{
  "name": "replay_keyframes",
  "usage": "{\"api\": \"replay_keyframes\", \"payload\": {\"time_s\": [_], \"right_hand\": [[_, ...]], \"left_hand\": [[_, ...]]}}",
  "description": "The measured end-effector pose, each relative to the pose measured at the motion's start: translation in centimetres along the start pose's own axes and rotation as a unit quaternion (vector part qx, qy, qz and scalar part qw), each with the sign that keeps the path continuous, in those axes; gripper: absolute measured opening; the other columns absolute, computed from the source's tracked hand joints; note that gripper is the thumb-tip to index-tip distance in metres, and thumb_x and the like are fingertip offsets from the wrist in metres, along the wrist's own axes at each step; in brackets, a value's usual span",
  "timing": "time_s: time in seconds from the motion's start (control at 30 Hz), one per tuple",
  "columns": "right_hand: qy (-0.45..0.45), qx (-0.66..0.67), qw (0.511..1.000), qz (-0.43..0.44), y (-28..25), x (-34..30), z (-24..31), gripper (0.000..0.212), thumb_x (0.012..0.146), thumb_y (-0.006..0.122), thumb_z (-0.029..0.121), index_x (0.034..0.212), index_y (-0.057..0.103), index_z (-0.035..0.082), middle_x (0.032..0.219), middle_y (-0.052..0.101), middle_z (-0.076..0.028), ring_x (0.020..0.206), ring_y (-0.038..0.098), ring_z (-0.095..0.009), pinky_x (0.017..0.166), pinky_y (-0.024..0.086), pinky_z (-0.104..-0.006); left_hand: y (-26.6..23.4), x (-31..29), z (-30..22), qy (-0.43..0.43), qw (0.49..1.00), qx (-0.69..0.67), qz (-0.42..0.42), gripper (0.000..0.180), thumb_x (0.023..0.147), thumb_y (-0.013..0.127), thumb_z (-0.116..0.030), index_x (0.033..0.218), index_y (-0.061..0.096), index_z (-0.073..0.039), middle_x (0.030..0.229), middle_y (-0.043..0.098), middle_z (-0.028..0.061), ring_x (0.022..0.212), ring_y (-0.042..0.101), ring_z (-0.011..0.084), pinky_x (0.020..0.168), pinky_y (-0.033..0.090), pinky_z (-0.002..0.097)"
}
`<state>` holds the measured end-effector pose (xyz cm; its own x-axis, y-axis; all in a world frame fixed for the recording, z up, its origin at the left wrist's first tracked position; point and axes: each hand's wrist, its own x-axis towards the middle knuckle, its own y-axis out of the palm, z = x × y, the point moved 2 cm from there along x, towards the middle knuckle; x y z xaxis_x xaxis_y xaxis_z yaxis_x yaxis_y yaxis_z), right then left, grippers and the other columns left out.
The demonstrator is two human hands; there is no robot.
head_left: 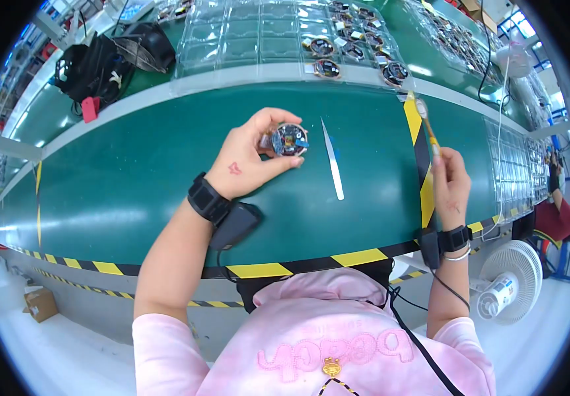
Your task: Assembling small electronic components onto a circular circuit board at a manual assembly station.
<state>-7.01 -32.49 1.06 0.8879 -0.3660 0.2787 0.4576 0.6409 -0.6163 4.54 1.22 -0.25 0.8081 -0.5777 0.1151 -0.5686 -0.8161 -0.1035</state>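
Observation:
My left hand [245, 155] is closed round the edge of a small round electronic module [291, 139], with bare circuitry and a blue piece facing up. It holds the module above the green mat, thumb on the near side and fingers on the far side. To the right lie silver tweezers [332, 165], pointed end away from me, touched by neither hand. My right hand [451, 181] grips a slim brush-like tool [429, 127] by its yellow-brown handle. Its pale, wider head points away from me, near the striped tape; the exact shape of the tip is hard to make out.
Clear plastic trays [232, 39] with several round modules [328, 68] stand beyond the white ledge. A black device [93, 66] and a red tag [90, 109] are at far left. More trays [516, 165] and a white fan [511, 284] are at right. Cords hang from both wristbands.

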Motion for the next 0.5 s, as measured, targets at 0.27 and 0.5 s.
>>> {"api": "replay_keyframes", "payload": {"time_s": [0.27, 0.5], "right_hand": [[-0.141, 0.077, 0.956, 0.245, 6.5, -2.3, 8.0, 0.011, 0.092, 0.061, 0.012, 0.096, 0.061, 0.003, 0.064, 0.049, -0.003, 0.054, 0.045, -0.009, 0.051, 0.036, -0.0244], [-0.116, -0.028, 0.965, 0.233, 5.2, -2.2, 7.7, 0.012, 0.088, 0.066, 0.014, 0.093, 0.063, 0.004, 0.056, 0.047, -0.006, 0.049, 0.044, -0.013, 0.048, 0.035, -0.0271]], "left_hand": [[1.2, -0.3, -0.7, 0.046, 0.995, 0.088, 0.006, 0.046, 0.072, 0.080, -0.007, 0.110, 0.055, -0.005, 0.102, 0.064, 0.0051, 0.093, 0.063, 0.0111, 0.079, 0.051, 0.0257], [1.4, -0.8, -0.9, 0.042, 0.988, 0.142, 0.035, 0.046, 0.070, 0.082, -0.008, 0.107, 0.055, -0.004, 0.100, 0.066, 0.0069, 0.090, 0.064, 0.0116, 0.078, 0.051, 0.0259]]}}
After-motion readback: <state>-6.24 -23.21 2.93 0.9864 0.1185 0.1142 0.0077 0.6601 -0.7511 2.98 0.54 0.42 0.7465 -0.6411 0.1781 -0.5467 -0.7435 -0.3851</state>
